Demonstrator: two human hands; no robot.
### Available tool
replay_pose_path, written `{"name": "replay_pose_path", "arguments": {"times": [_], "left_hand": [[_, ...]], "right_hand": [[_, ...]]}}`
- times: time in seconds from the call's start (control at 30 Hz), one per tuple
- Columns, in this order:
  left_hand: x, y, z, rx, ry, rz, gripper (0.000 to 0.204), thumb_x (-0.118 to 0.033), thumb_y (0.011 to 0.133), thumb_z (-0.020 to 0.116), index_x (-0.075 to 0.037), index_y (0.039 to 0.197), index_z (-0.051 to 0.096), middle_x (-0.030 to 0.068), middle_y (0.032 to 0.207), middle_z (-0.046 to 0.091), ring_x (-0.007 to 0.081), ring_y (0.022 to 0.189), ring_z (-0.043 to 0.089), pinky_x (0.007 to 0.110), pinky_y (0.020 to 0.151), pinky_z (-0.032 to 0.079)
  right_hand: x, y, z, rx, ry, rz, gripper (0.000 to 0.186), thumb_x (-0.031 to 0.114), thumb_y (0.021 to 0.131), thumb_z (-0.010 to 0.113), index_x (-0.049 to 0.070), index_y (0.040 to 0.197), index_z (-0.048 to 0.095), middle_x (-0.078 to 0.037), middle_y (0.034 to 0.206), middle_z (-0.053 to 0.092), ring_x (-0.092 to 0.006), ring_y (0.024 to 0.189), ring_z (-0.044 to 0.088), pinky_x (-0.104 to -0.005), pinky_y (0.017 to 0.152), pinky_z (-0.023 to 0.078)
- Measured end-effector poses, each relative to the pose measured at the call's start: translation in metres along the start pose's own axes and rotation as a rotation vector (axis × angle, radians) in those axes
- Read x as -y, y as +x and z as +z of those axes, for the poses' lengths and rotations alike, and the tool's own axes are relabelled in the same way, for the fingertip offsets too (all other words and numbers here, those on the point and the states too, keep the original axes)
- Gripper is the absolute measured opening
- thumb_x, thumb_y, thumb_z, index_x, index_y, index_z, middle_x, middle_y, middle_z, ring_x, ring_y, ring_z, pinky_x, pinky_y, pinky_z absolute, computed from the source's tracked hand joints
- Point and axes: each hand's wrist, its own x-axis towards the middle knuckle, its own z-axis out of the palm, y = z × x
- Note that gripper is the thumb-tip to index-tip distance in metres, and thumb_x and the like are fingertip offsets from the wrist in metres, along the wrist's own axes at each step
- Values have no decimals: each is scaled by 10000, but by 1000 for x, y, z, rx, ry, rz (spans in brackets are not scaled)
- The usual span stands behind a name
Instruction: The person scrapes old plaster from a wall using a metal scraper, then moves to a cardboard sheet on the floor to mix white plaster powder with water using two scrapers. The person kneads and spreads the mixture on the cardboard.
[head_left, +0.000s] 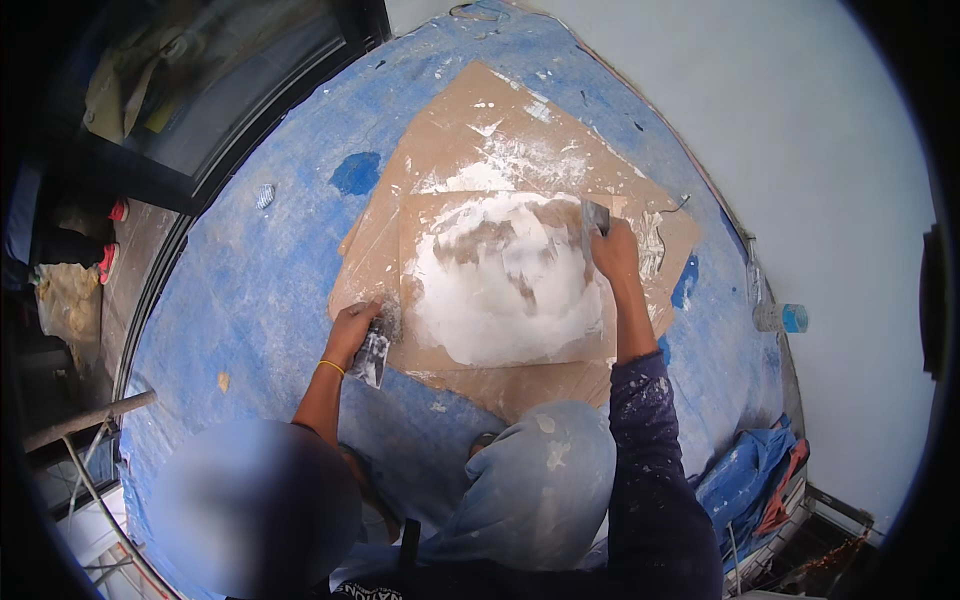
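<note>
A thick spread of white putty (500,320), round in outline, covers most of a square brown board (407,240) in front of me. Brown patches show through it at the far side. My right hand (615,252) is closed round a putty knife (594,218), its blade at the far right corner of the putty. In my left hand (354,328), at the board's near left side, I grip a second putty knife (371,362). That blade is smeared with white and points back toward me. My fingers hide both handles.
Larger cardboard (430,150), streaked white, lies under the board on a blue floor sheet (260,290). A clear bottle (780,318) lies by the white wall (850,200) on the right. Bundled blue cloth (750,475) sits at lower right. A dark-framed glass door (250,110) is at left, with another person's feet (112,240) nearby.
</note>
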Motion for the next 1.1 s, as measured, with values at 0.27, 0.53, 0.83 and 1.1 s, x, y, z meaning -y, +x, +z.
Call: {"name": "replay_pose_path", "arguments": {"times": [0.27, 0.53, 0.83, 1.1], "left_hand": [[-26, -11, 38, 204, 104, -134, 251, -274, 882, 717, -35, 833, 656, 26, 725, 620, 129, 622, 557, 310, 572, 444], [-205, -81, -7, 340, 353, 96, 233, -298, 935, 608, -79, 858, 631, -42, 627, 501, 76, 488, 400, 242, 469, 304], [-341, -53, -44, 1185, -119, -155, 469, -337, 955, 606, 91, 1139, 550, 69, 807, 627, 95, 548, 593, 216, 428, 485], [-296, -26, -16, 839, -16, -27, 441, -299, 973, 592, 91, 1170, 538, 67, 832, 629, 78, 506, 567, 198, 381, 451]], "right_hand": [[-134, -121, -25, 256, 606, 425, 334, 194, 880, 667, -35, 1123, 678, -95, 1007, 710, -176, 904, 650, -324, 813, 494], [-76, -116, -190, 323, 1144, 448, 354, 162, 949, 618, -13, 1250, 558, -86, 1064, 694, -163, 899, 706, -291, 736, 602], [34, -123, -313, 115, 1132, 323, 328, 111, 1018, 466, -169, 1189, 471, -281, 1133, 613, -313, 988, 698, -295, 817, 651], [26, -114, -282, 101, 1152, 146, 303, 107, 1003, 509, -142, 1174, 529, -195, 1112, 633, -271, 993, 690, -341, 853, 646]]}}
